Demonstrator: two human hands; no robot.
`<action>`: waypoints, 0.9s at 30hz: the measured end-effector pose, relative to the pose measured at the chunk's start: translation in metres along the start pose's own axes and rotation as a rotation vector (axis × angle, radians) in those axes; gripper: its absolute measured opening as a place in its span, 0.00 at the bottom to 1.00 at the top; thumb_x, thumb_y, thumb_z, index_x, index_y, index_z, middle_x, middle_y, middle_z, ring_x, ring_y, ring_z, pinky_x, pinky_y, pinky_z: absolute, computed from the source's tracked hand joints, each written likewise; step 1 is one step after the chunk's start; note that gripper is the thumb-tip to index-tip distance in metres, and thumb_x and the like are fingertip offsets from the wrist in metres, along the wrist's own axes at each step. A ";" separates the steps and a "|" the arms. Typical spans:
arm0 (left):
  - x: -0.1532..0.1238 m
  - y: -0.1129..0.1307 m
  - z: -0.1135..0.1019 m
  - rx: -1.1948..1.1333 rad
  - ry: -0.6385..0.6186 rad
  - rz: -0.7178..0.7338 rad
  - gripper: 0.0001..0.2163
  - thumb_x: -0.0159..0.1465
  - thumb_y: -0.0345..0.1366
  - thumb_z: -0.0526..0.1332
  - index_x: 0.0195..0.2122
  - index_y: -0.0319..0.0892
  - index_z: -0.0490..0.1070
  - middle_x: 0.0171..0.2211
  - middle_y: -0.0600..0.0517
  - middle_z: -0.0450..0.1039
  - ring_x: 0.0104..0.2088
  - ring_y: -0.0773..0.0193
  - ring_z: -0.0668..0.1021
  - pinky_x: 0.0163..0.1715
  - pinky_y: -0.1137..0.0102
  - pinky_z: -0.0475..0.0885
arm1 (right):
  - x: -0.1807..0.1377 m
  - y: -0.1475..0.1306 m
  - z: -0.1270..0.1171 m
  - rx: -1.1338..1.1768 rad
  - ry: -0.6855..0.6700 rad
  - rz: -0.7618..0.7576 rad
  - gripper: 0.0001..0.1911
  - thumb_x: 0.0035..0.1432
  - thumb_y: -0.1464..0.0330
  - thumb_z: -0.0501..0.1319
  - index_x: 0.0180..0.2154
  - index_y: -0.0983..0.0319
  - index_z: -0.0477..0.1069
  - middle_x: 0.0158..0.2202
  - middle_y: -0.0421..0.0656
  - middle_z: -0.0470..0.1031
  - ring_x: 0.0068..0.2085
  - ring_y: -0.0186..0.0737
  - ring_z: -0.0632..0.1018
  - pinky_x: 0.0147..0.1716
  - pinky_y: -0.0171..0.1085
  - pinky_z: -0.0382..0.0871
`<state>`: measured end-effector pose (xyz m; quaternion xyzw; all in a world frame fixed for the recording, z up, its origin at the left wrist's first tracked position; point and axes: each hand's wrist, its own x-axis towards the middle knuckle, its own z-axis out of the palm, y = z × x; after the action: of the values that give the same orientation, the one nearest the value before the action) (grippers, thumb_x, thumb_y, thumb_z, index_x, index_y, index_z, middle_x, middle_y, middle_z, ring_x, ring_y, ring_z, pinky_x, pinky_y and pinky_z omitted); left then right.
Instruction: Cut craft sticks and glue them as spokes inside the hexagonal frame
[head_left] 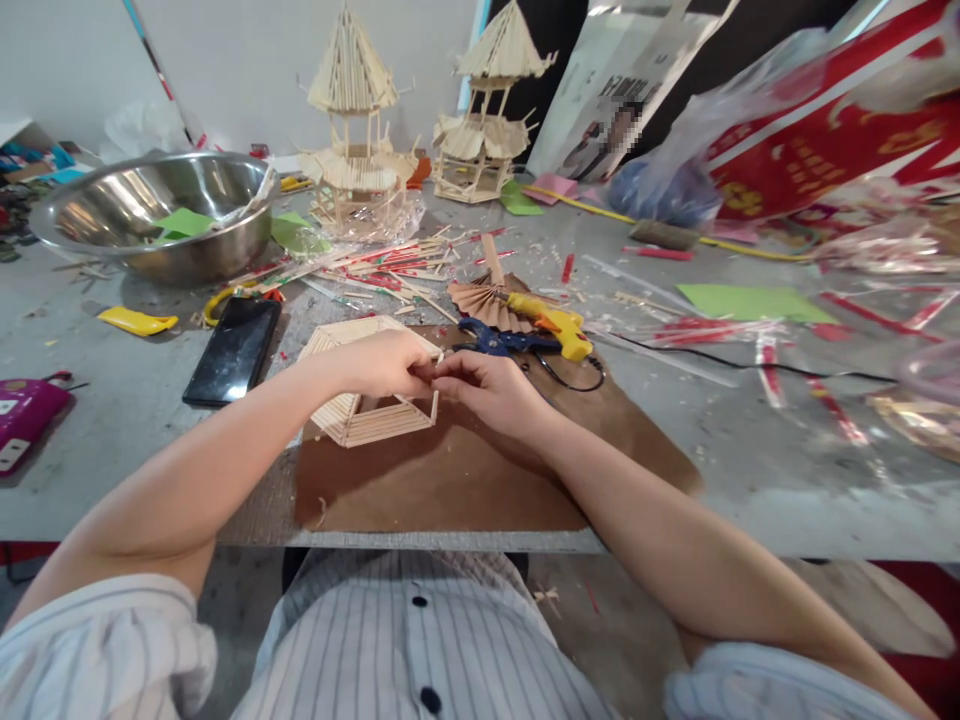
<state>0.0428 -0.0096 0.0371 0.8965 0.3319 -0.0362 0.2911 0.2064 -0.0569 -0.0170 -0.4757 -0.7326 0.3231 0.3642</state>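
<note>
A hexagonal frame of thin wooden sticks (360, 415) lies on a brown board (450, 470) near the table's front edge. My left hand (382, 362) rests on top of the frame with its fingers closed in a pinch at the frame's right rim. My right hand (487, 390) meets it there, fingertips pinched together against the left hand's; what they hold between them is too small to make out, perhaps a thin stick. A yellow glue gun (551, 322) lies just behind my right hand, next to blue-handled scissors (495, 340) and a folded paper fan (484, 300).
A black phone (234, 350) lies left of the frame. A steel bowl (157, 215) stands at the back left. Two stick-built pagoda models (360, 130) (487, 110) stand at the back. Loose sticks (382, 265), scraps, a green sheet (750, 302) and plastic bags (847, 150) cover the table.
</note>
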 end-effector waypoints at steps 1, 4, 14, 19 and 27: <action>0.000 0.000 0.000 -0.006 -0.029 0.000 0.08 0.50 0.36 0.57 0.26 0.38 0.72 0.19 0.57 0.66 0.20 0.74 0.64 0.22 0.75 0.56 | -0.001 0.000 0.002 0.006 -0.004 0.005 0.07 0.50 0.67 0.57 0.30 0.64 0.69 0.27 0.39 0.71 0.28 0.31 0.70 0.28 0.32 0.61; -0.001 0.003 0.000 -0.014 -0.049 -0.019 0.09 0.50 0.38 0.56 0.24 0.38 0.71 0.16 0.57 0.62 0.18 0.74 0.61 0.21 0.74 0.54 | -0.003 -0.001 0.007 0.047 0.031 0.017 0.06 0.50 0.67 0.57 0.29 0.63 0.68 0.25 0.38 0.70 0.27 0.30 0.68 0.27 0.31 0.60; -0.024 -0.025 -0.006 0.077 -0.032 -0.122 0.10 0.52 0.37 0.55 0.31 0.41 0.73 0.26 0.54 0.73 0.25 0.72 0.69 0.26 0.75 0.58 | -0.002 -0.002 0.005 -0.148 0.054 -0.029 0.08 0.52 0.66 0.54 0.31 0.63 0.68 0.24 0.38 0.68 0.22 0.28 0.65 0.23 0.31 0.57; -0.025 -0.033 -0.005 0.115 -0.058 -0.160 0.11 0.52 0.39 0.55 0.32 0.42 0.74 0.28 0.54 0.74 0.26 0.71 0.70 0.26 0.75 0.58 | 0.000 0.005 0.003 -0.320 -0.021 -0.086 0.08 0.53 0.67 0.54 0.31 0.63 0.69 0.27 0.41 0.71 0.25 0.31 0.67 0.25 0.32 0.59; -0.024 -0.031 -0.001 0.161 -0.128 -0.148 0.11 0.52 0.37 0.55 0.32 0.41 0.74 0.29 0.53 0.75 0.25 0.72 0.70 0.27 0.76 0.59 | 0.000 0.007 0.005 -0.379 -0.112 -0.160 0.07 0.54 0.68 0.53 0.31 0.63 0.69 0.31 0.43 0.73 0.32 0.35 0.71 0.32 0.33 0.62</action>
<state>0.0048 -0.0041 0.0289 0.8859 0.3740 -0.1412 0.2354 0.2050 -0.0552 -0.0251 -0.4573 -0.8348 0.1754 0.2514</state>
